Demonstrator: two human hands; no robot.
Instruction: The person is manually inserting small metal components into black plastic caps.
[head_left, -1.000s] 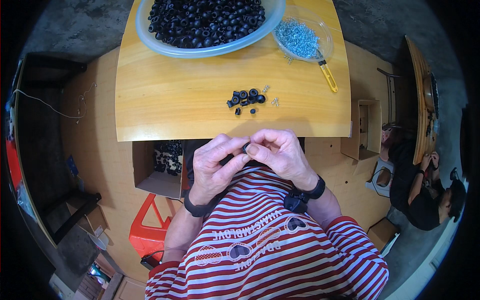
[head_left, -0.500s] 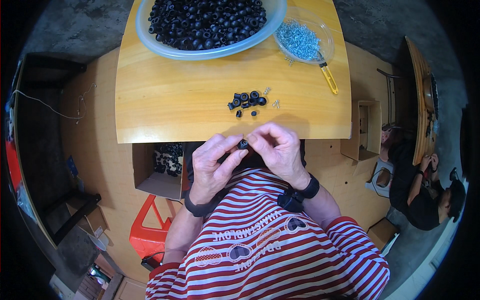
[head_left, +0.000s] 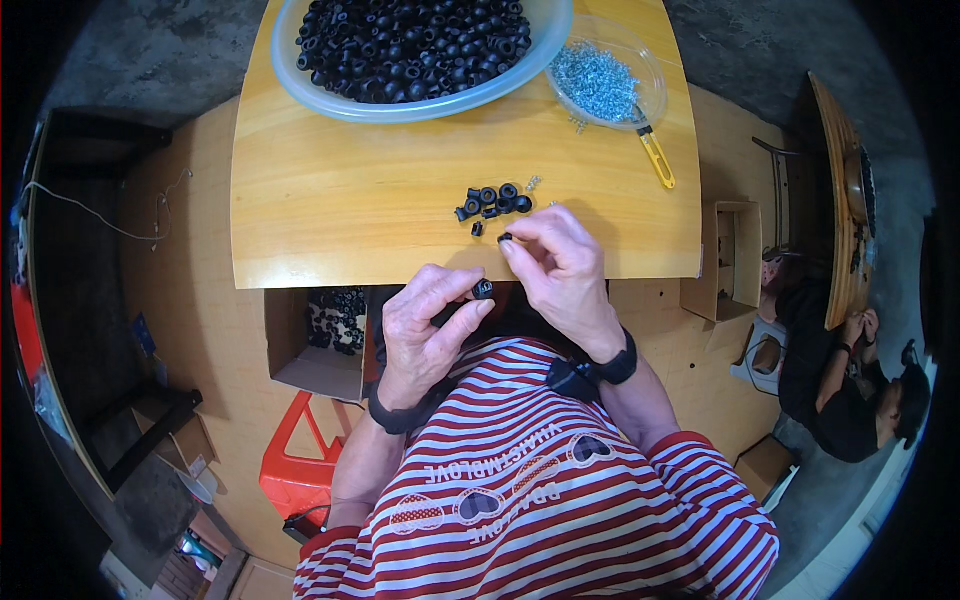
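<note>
My left hand [head_left: 428,322], in front of the table's near edge, pinches a round black plastic cap [head_left: 484,289] between thumb and fingers, its hollow side showing. Further forward, over the tabletop, my right hand [head_left: 556,268] is closed on a small black plug [head_left: 506,238] at its fingertips. Just beyond it lies a loose cluster of black caps [head_left: 489,196], with another small black piece [head_left: 477,229] on the near side. A few tiny shiny metal bits [head_left: 534,183] rest beside the cluster, some partly covered by my right hand.
A wide translucent basin [head_left: 440,108] heaped with black caps stands at the table's far side. Right of it are a clear bowl [head_left: 655,90] of small silvery parts and a yellow-handled cutter [head_left: 657,160]. Below are a cardboard box [head_left: 318,372] and a red stool [head_left: 297,455]. Another person [head_left: 850,400] sits at right.
My right hand has moved from the cap in my left hand, forward and right to the table, and taken hold of the small black plug there. My left hand stays nearly still with the cap.
</note>
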